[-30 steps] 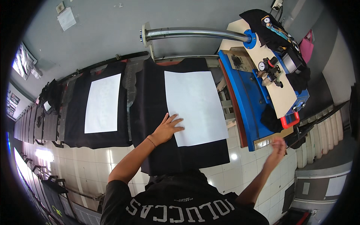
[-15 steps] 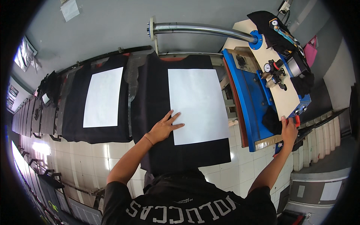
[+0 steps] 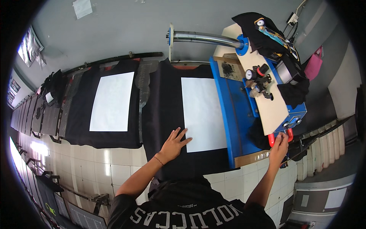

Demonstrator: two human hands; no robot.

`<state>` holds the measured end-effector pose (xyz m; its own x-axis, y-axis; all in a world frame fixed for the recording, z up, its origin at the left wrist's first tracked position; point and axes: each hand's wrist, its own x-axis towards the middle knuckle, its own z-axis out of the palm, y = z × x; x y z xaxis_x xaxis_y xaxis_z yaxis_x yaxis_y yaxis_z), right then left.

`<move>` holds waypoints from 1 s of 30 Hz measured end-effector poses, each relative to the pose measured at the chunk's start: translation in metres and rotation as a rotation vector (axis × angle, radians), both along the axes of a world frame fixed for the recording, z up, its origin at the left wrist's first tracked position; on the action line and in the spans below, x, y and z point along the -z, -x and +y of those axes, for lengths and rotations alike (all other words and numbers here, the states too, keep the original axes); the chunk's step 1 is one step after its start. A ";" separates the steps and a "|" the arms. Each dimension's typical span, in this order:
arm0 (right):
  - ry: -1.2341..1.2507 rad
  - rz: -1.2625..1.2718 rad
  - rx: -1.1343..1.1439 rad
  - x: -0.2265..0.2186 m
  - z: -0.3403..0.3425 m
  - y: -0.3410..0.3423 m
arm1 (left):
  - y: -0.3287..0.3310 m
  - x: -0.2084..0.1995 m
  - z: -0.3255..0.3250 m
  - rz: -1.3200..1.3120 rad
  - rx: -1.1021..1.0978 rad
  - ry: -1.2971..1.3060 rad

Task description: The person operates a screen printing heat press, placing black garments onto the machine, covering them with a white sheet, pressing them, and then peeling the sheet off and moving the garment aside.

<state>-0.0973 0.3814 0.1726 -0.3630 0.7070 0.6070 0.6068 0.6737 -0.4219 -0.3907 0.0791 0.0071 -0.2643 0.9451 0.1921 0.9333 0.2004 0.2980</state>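
Observation:
A black T-shirt [image 3: 164,114] lies spread on a flat platen in front of me, with a white sheet [image 3: 202,114] on top. My left hand [image 3: 174,145] rests flat on the sheet's lower left corner and the shirt beside it, fingers spread. At the right stands a blue heat press [image 3: 240,133] with a cream top, and its blue plate covers the sheet's right side. My right hand [image 3: 279,145] has its fingers wrapped round the red handle [image 3: 271,140] at the press's near end.
Another black shirt [image 3: 76,114] with a white sheet [image 3: 112,103] lies on the platen to the left. A metal tube [image 3: 206,37] runs from the wall side to the press. Black cloth [image 3: 248,23] and a pressure gauge [image 3: 249,74] sit on the press. Further platens line up at far left.
The heat press has moved left, over the sheet's right side, with my right hand at its handle. My left hand stays on the sheet's lower left corner.

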 end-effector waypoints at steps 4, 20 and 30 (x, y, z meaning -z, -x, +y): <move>0.037 0.281 -0.094 0.011 0.060 -0.027 | -0.034 -0.004 0.043 -0.059 0.004 -0.028; 0.020 0.387 -0.240 0.011 0.101 -0.040 | -0.103 0.011 0.058 -0.331 -0.449 -0.292; 0.129 0.355 -0.223 -0.003 0.088 -0.040 | -0.131 0.050 -0.020 -0.502 -0.690 -0.239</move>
